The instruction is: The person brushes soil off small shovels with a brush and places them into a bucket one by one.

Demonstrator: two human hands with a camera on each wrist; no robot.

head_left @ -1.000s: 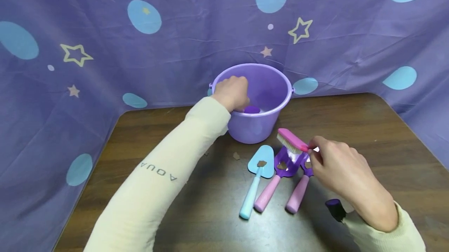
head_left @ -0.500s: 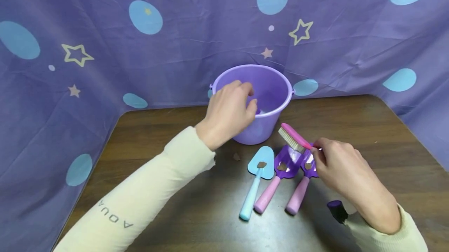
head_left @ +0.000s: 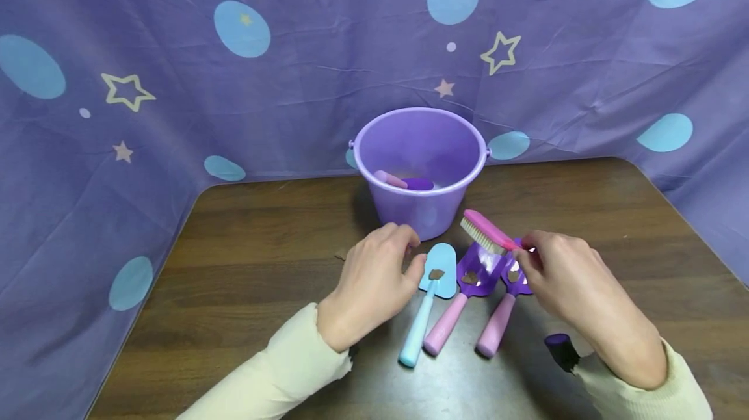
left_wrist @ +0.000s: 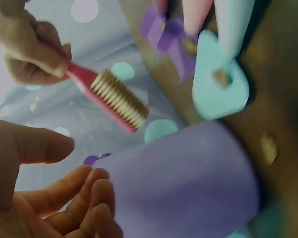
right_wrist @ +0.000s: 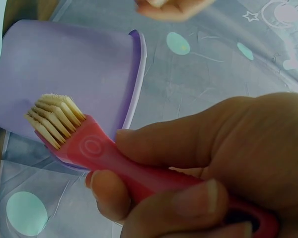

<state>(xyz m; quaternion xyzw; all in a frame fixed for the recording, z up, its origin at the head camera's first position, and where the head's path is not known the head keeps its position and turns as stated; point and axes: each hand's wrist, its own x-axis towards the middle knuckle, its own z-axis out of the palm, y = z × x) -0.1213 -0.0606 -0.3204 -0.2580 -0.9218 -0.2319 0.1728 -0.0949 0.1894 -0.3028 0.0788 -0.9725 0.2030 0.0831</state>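
Wrinkled, star-printed purple fabric (head_left: pixel 328 30) fills the top of the frame; a brown, wood-grain tabletop (head_left: pixel 263 238) spans the lower centre.

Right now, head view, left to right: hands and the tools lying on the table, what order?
Left hand, light-blue spatula, first pink-handled purple tool, second pink-handled purple tool, right hand.

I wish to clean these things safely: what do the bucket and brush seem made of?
Bucket: probably plastic, faintly glossy; smooth, even-coloured wall. Brush: pink body likely plastic, satin, with a moulded-looking ring; pale bristles in rows, natural or synthetic unclear.
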